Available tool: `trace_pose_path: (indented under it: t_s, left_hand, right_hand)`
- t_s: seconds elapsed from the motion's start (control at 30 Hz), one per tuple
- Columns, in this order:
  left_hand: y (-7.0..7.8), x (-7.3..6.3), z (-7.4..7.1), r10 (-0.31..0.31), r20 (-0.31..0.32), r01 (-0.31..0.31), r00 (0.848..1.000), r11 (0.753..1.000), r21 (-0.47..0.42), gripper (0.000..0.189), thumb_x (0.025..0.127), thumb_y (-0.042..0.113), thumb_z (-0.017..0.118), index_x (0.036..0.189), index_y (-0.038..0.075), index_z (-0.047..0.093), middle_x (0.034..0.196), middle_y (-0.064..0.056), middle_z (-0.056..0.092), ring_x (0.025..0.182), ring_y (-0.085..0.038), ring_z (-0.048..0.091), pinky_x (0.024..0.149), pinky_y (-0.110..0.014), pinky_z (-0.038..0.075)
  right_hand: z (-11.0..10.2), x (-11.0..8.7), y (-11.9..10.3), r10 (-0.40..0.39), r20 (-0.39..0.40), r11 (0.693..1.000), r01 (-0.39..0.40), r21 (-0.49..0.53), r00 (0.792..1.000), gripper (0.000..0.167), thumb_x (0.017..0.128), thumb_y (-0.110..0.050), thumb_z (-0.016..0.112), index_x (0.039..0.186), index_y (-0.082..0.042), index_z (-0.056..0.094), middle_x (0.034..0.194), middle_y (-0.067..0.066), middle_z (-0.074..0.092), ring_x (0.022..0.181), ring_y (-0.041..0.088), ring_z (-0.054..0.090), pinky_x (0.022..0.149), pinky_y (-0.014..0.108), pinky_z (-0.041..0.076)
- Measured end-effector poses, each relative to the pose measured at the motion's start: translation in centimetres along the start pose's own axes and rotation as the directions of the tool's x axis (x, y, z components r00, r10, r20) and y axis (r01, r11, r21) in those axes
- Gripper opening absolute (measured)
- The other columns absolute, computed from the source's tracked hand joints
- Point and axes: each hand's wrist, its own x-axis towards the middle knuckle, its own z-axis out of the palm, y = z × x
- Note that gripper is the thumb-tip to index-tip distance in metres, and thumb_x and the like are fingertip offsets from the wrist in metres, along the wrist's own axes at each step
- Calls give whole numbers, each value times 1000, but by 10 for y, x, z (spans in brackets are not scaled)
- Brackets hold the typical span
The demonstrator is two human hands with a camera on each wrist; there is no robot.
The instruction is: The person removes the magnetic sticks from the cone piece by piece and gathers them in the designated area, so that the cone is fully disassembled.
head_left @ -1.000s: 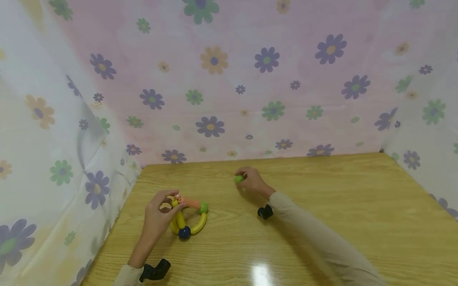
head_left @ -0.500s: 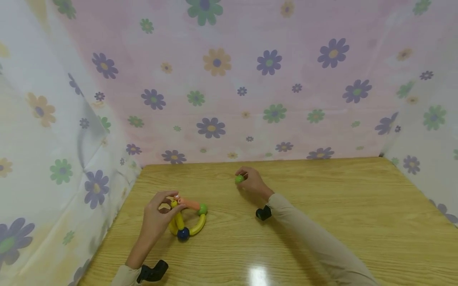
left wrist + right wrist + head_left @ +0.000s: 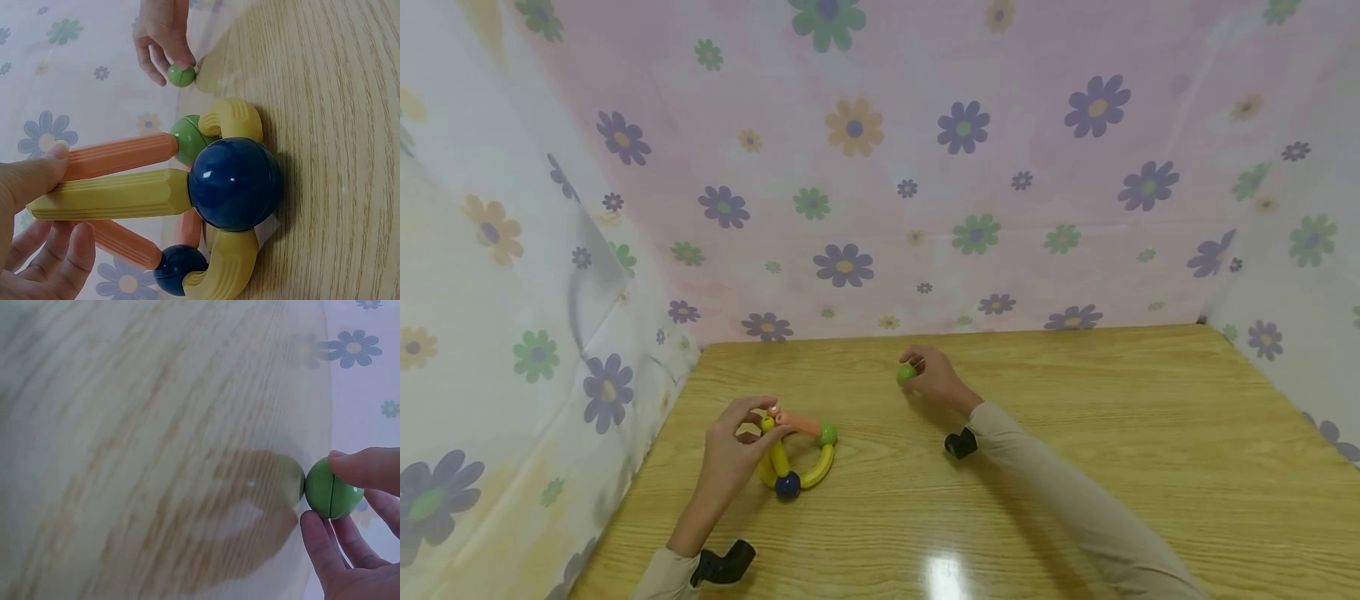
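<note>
In the head view, little differs from half a second ago: the scene has shifted slightly within the frame, while both hands keep their grips. The left hand (image 3: 727, 450) pinches the top of a stick-and-ball frame (image 3: 780, 460) standing on the left part of the wood-grained table (image 3: 1060, 408). Well apart from it, near the table's far edge, the right hand (image 3: 936, 377) grasps one loose green ball (image 3: 905, 375). Floral cloth (image 3: 895, 150) hangs behind.

In the left wrist view, thumb and fingers hold three ridged, matte sticks where they converge: one yellow stick (image 3: 119, 195) and two orange sticks (image 3: 122, 156). Below are two glossy blue balls (image 3: 234, 184), one fixed green ball (image 3: 189, 139) and two curved yellow pieces (image 3: 236, 119). A third orange piece (image 3: 189, 229) is mostly hidden, so its shape is uncertain.

In the right wrist view, thumb and fingertips pinch the smooth, seamed loose ball, which seems to touch the shiny tabletop beside its reflection.
</note>
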Motion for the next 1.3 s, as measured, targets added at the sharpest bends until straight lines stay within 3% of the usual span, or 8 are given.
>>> trace_pose_path:
  t_s: [0.37,0.6,0.87,1.07,1.3]
  left_hand:
    - [4,0,-2,-48,20,48,999,999,1,37,78,15,79,113,15,66,107,0,61,85,-15,55,61,-23,52]
    - [0,-1,-3,-29,6,29,1000,1000,8,37,77,11,79,111,14,66,107,-2,61,84,-15,56,60,-23,53]
    - [0,-2,0,-37,2,37,999,999,-17,35,77,13,79,110,14,67,107,-1,63,84,-15,56,61,-23,53]
    - [-1,-4,-1,-42,2,42,999,999,-12,35,77,13,79,110,15,67,106,-1,62,84,-15,56,60,-24,53]
    - [2,-3,-1,-33,9,33,999,999,-14,36,77,13,79,111,15,66,107,0,62,84,-15,56,61,-24,53]
  right_hand:
    - [-10,0,-6,-2,-4,997,2,-81,1000,34,78,-1,76,109,1,63,110,19,57,99,34,55,82,44,49]
    - [-22,-10,-21,-145,43,983,149,-112,989,29,81,2,70,108,1,63,114,22,56,104,39,53,88,49,45]
    - [-28,-30,-35,-187,106,977,196,-85,977,28,83,-6,71,109,-3,64,113,14,57,102,37,54,75,37,52]
    - [-18,-41,-54,-229,181,972,234,-4,956,29,84,-7,71,111,-8,63,116,14,56,103,35,55,77,35,51]
    - [4,-44,-80,-317,246,948,314,54,916,30,84,-10,71,112,-9,62,112,8,59,98,24,57,74,32,52]
